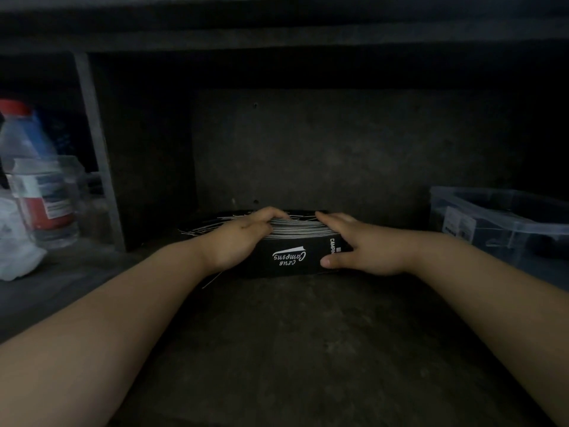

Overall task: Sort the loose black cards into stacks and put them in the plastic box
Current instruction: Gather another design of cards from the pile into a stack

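A thick stack of black cards (295,255) with white edges and white lettering lies at the middle of a dark shelf. My left hand (243,238) grips its left side, fingers curled over the top edge. My right hand (357,245) holds its right side, fingers along the top and thumb against the front face. More loose black cards (209,229) fan out behind and to the left of the stack. The clear plastic box (505,223) stands at the right, dark inside, its contents hard to make out.
A clear bottle (37,180) with a red cap and a label stands at the left beside a white crumpled bag (15,251). A grey upright post (98,155) divides the shelf. The back wall is close behind the cards. Bare dark shelf lies in front.
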The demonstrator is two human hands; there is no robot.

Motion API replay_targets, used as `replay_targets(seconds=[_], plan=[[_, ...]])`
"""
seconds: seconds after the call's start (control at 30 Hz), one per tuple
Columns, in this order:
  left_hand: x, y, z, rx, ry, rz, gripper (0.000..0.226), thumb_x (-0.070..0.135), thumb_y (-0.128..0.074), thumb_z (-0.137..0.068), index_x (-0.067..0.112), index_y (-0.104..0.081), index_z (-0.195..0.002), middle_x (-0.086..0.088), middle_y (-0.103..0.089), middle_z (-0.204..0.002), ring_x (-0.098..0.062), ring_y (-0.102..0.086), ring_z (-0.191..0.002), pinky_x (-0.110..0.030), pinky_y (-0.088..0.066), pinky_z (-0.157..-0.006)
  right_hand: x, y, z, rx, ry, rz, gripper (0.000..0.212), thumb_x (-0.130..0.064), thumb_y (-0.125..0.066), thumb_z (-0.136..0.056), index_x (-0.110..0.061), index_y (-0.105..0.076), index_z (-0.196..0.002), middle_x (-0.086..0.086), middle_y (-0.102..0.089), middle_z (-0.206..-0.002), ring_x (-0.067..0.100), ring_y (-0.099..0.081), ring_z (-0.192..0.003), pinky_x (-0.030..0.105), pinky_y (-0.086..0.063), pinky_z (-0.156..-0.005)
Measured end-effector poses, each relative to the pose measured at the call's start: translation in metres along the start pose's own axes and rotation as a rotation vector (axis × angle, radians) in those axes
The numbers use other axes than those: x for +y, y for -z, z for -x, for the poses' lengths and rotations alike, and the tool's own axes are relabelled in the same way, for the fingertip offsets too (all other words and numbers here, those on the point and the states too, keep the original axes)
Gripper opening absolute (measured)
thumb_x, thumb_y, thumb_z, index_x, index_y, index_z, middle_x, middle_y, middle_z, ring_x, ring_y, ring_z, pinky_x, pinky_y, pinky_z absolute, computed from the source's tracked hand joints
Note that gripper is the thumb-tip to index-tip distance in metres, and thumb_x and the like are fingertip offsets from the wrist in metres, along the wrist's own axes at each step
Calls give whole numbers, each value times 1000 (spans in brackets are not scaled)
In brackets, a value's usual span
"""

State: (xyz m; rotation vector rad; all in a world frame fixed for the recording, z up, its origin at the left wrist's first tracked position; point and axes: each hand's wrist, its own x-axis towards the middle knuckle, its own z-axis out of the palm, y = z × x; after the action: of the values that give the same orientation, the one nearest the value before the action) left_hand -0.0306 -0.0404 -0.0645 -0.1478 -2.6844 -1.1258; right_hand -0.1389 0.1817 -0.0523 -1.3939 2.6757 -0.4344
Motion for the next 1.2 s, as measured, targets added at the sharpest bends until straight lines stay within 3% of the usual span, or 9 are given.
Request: replay_targets(seconds=[0.17, 0.27, 0.4, 0.57, 0.77, 0.83, 0.93, 1.1, 1.2], plan=[[-4, 0, 1, 98, -43, -191, 25, 31, -35, -103, 27, -60, -109, 4, -64, -110, -10, -57, -104, -30, -43, -95, 4, -6, 2, 63, 21, -114, 95, -42, -73, -85, -29, -13, -158, -14, -20, -156, 9, -36, -136, 29, -30, -117], [-6, 1, 0, 142, -124, -297, 34, 37, -35, -91, 20, -63, -102, 1, -61, -103, -9, -54, -98, -30, -42, -92, 6, -5, 4, 113, 22, -132, 99, -43, -77, -80, -32, -16, -157, -13, -25, -154, 9, -35, -137, 26, -30, -114], [-7, -2, 0, 118, -85, -201, 31, 24, -38, -105, 30, -60, -126, 11, -58, -125, -2, -52, -114, -18, -38, -101, 9, -3, 5, 77, 23, -87, 102, -44, -77, -80, -36, -11, -157, -12, -18, -159, 8, -28, -142, 24, -25, -116], [-6, -3, -4, 138, -66, -344, 37, 24, -36, -106, 19, -55, -137, 0, -52, -141, -9, -45, -128, -13, -25, -100, 0, 3, 2, 23, -42, 48, 106, -47, -74, -82, -35, 0, -157, -10, -5, -165, 12, -19, -148, 30, -19, -122], [-4, -3, -2, 181, -146, -547, 52, 49, -25, -95, 20, -64, -115, -2, -62, -110, -18, -58, -105, -34, -44, -96, -11, 1, 6, 60, -82, 103, 109, -53, -72, -81, -20, -2, -158, 0, -17, -163, 16, -27, -145, 30, -24, -120], [-7, -3, -3, 181, -168, -458, 47, 57, -33, -99, 23, -65, -105, 1, -62, -102, -15, -60, -99, -38, -46, -94, -16, 4, 6, 128, -52, 105, 92, -54, -71, -82, -22, -24, -155, 1, -37, -152, 15, -41, -134, 30, -34, -113], [-10, 2, 0, 16, -76, -31, 36, 60, -66, -82, 30, -66, -101, 6, -69, -105, -9, -65, -101, -36, -50, -94, -14, 4, 6, 192, 11, -29, 67, -61, -71, -76, -34, -50, -133, -8, -58, -127, 7, -56, -112, 33, -47, -100], [-18, 10, 2, -45, 27, 32, 52, 40, -88, -66, 34, -65, -112, 12, -70, -114, -7, -66, -108, -37, -49, -102, 12, -3, 0, 413, -46, -554, 44, -69, -45, -84, -40, -63, -111, -15, -67, -111, 0, -63, -101, 30, -46, -97], [-14, 8, 1, -20, 41, 172, 40, 28, -87, -68, 27, -69, -104, 7, -74, -107, -11, -69, -102, -29, -53, -88, 33, -13, -11, 432, -164, -370, 38, -49, -49, -97, -28, -59, -127, -5, -65, -124, 13, -60, -114, 38, -43, -106]])
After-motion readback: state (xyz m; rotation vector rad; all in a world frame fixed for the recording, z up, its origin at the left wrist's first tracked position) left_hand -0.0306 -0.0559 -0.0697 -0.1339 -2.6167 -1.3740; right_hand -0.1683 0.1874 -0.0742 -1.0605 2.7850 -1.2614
